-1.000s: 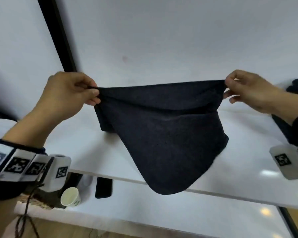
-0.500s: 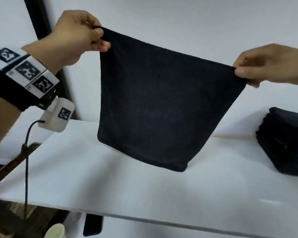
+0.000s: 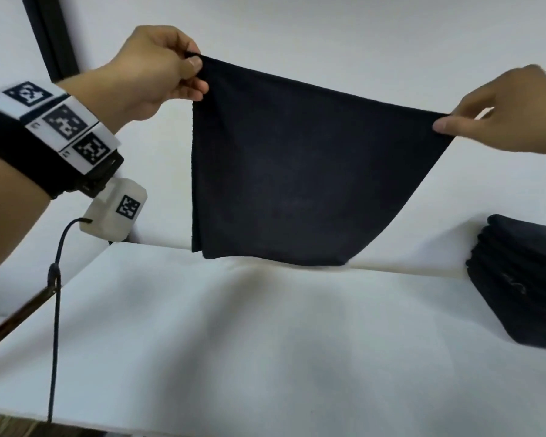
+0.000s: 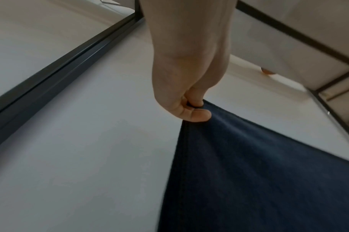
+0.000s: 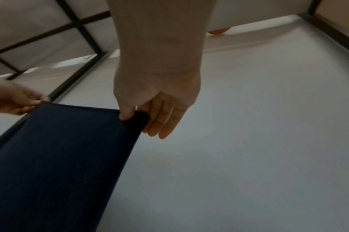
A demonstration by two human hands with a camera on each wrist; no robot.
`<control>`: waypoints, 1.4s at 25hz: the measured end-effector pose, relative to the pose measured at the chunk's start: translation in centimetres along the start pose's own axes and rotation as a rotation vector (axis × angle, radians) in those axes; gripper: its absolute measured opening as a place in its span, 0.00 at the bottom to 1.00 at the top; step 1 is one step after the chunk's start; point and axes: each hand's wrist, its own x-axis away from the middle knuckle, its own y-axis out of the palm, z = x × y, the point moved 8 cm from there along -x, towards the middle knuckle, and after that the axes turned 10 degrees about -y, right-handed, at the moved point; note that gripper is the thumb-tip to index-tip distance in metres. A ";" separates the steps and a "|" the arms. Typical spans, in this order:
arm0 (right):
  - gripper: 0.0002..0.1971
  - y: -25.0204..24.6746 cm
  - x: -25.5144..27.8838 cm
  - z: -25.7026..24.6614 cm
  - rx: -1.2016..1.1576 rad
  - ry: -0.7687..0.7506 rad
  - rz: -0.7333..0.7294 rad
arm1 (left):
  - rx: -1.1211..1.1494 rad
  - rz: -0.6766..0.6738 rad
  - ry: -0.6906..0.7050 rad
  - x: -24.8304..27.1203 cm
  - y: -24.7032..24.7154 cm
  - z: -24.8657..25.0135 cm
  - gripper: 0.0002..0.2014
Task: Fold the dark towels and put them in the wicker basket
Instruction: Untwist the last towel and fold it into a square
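While hands pinch top corners (left (image 3: 158, 67), right (image 3: 505, 111)), dark towel (image 3: 290, 184) hangs between; clear of table (image 3: 265, 342).

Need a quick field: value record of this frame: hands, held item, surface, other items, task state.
left hand: left hand pinches one top corner of the dark navy cloth towel
right hand: right hand pinches the other top corner
towel state: held up, stretched between hands, lower edge above the white table
other items: stack of dark folded towels on the table at right
wicker basket: not in view
task state: this towel not yet in the basket
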 end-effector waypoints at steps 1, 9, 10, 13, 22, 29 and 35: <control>0.17 -0.3 -0.2 0.5 -0.098 0.050 0.051 | -0.026 0.004 0.001 -0.2 0.2 -0.1 0.10; 0.10 3.1 -4.0 3.6 -0.821 0.183 0.262 | -0.018 -0.039 -0.179 -2.6 4.5 -3.7 0.05; 0.08 3.5 -4.3 4.0 -0.839 0.194 0.279 | 0.020 -0.041 -0.186 -2.7 4.9 -3.8 0.06; 0.07 4.0 -4.3 4.9 -0.985 0.247 0.345 | 0.123 -0.053 -0.149 -2.6 5.5 -3.6 0.06; 0.04 8.8 5.3 2.7 -1.198 0.179 -0.057 | 0.003 -0.392 -0.177 9.0 3.3 -9.8 0.11; 0.24 17.9 20.9 -2.7 -0.933 0.149 -0.931 | -0.541 -1.007 -0.525 23.1 1.6 -21.5 0.05; 0.05 17.2 20.0 -13.4 -0.908 -0.051 -0.633 | -0.893 -0.794 -0.041 24.2 3.3 -16.7 0.17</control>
